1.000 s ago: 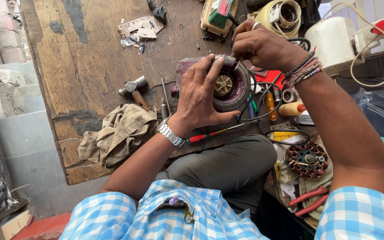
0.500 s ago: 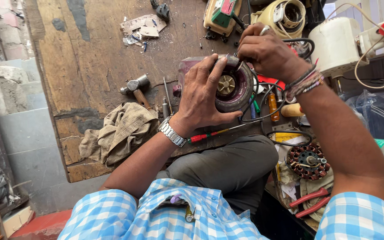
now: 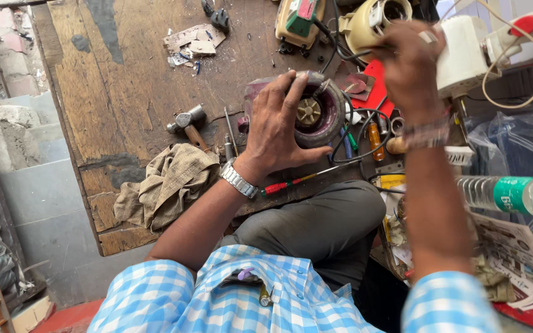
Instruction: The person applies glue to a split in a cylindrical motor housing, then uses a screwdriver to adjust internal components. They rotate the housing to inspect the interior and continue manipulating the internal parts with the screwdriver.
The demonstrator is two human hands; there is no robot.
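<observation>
Holding one round motor (image 3: pixel 316 112) against the desk (image 3: pixel 124 92), the left hand (image 3: pixel 276 126) has its grip closed around the housing, fingers spread over the top rim, thumb along the near side, wrist bent back with one metal watch (image 3: pixel 239 179) on it. Motor sits at the desk's right part, its pale fan hub facing up. Right hand (image 3: pixel 409 61): raised above the desk's far right, blurred, back toward the camera, one ring and wrist bands on it; whether its grip is open or closed I cannot tell. Items on the desk: one hammer (image 3: pixel 187 122) left of the motor; one crumpled cloth (image 3: pixel 168 182) at the near edge; one red-handled screwdriver (image 3: pixel 297 180) just below the left hand; one yellow-green meter (image 3: pixel 299 21) at the far edge; one heap of paper scraps (image 3: pixel 194 42). Off the desk, right: one clear bottle (image 3: pixel 513 194) with green label, lying on its side.
</observation>
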